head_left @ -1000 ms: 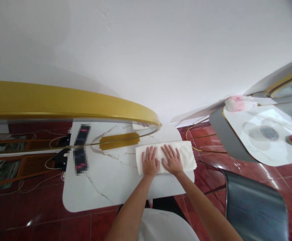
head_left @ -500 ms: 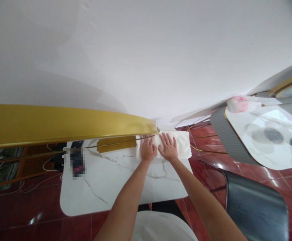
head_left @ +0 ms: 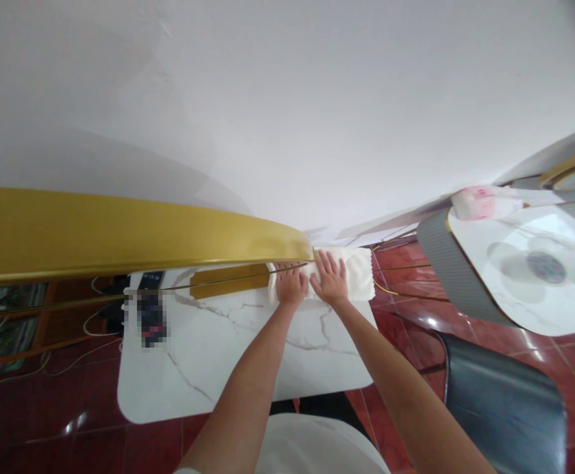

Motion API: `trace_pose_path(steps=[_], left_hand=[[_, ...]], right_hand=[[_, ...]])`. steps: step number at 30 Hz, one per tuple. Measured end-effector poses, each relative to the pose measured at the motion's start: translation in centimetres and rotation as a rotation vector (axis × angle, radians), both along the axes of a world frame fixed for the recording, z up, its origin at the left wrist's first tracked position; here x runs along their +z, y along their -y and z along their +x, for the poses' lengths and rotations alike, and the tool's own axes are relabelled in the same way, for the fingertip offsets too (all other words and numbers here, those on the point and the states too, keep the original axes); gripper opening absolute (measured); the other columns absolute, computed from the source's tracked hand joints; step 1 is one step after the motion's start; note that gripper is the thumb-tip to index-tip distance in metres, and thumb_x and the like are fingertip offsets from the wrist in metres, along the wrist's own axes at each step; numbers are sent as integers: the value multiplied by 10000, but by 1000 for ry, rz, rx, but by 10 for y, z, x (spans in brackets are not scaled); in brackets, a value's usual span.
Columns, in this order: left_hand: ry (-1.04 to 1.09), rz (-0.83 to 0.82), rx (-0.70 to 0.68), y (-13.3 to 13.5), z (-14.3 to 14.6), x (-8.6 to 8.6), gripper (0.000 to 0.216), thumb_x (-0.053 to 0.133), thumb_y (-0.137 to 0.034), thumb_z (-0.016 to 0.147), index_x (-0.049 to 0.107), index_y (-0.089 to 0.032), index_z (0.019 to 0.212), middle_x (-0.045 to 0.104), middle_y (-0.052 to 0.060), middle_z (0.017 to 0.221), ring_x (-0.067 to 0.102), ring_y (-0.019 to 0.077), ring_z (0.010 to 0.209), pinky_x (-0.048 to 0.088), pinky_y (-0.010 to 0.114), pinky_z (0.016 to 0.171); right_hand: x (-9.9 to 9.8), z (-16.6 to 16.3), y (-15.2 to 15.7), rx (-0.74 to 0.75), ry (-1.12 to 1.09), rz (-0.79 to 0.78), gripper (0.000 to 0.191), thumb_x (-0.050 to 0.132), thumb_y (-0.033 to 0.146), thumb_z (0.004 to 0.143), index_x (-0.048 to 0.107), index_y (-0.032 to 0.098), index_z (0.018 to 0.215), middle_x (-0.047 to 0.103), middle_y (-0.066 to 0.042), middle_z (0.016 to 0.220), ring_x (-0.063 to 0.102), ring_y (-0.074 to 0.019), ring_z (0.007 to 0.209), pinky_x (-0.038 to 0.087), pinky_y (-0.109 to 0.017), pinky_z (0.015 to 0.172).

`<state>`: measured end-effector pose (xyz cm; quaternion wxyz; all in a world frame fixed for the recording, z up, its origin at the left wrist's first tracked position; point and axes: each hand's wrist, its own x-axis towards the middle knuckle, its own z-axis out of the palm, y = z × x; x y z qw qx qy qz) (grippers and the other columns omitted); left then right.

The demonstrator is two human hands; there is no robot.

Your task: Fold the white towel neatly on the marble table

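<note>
A folded white cloth (head_left: pixel 357 271) lies at the far right corner of a white marble-look table (head_left: pixel 228 355), close to the wall. My left hand (head_left: pixel 291 286) rests flat on the cloth's left part, its fingertips reaching under the gold edge of a mirror frame (head_left: pixel 120 230). Beside it, my right hand (head_left: pixel 330 279) presses flat on the cloth's middle with fingers spread. Both arms stretch forward across the table.
A phone (head_left: pixel 150 309) lies at the table's left end, with cables on the red tiled floor (head_left: pixel 45 421) behind it. A dark chair (head_left: pixel 504 401) stands at the right. Another white table (head_left: pixel 529 263) at the far right carries a pink packet (head_left: pixel 479 203).
Both hands have slid the cloth away from me, from the table's middle right to its far edge by the wall. My arms are now stretched out further.
</note>
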<state>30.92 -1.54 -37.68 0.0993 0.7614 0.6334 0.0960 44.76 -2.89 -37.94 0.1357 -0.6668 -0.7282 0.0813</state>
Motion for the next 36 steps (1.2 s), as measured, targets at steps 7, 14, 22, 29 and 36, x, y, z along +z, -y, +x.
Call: trace_pose_path(steps=[7, 14, 22, 29, 36], left_hand=[[24, -31, 13, 3, 0, -3, 458, 385, -253, 889, 458, -210, 1338, 530, 68, 1334, 433, 247, 1252, 269, 405, 1078], [42, -14, 2, 4, 0, -5, 485, 374, -274, 899, 407, -217, 1380, 486, 64, 1379, 413, 253, 1276, 268, 416, 1085], [17, 0, -8, 5, 1, -1, 506, 397, -258, 887, 389, -210, 1390, 516, 76, 1343, 440, 266, 1244, 197, 462, 1124], [21, 22, -35, 15, -1, 6, 572, 410, -248, 877, 302, -210, 1438, 417, 63, 1434, 338, 260, 1333, 167, 467, 1144], [22, 1, -63, 62, -4, 15, 601, 394, -229, 878, 236, -250, 1458, 270, 4, 1514, 181, 217, 1410, 131, 460, 1157]], right_hand=[[-1, 0, 2, -1, -31, 12, 658, 422, 365, 878, 185, 215, 1474, 210, -49, 1525, 159, -257, 1400, 7, -500, 1128], [2, 0, 3, -6, -7, 6, 663, 424, 362, 873, 187, 210, 1474, 219, -47, 1523, 162, -254, 1398, 22, -496, 1130], [2, 0, 6, -12, 9, -1, 636, 396, 366, 889, 196, 209, 1471, 222, -43, 1522, 176, -244, 1395, 29, -500, 1131], [4, 1, 16, 2, 35, -2, 668, 406, 367, 891, 123, 236, 1482, 216, -29, 1525, 178, -243, 1394, 41, -487, 1134], [12, 2, 62, 0, 10, -33, 684, 436, 385, 887, 114, 269, 1479, 221, -14, 1521, 207, -246, 1389, 56, -484, 1137]])
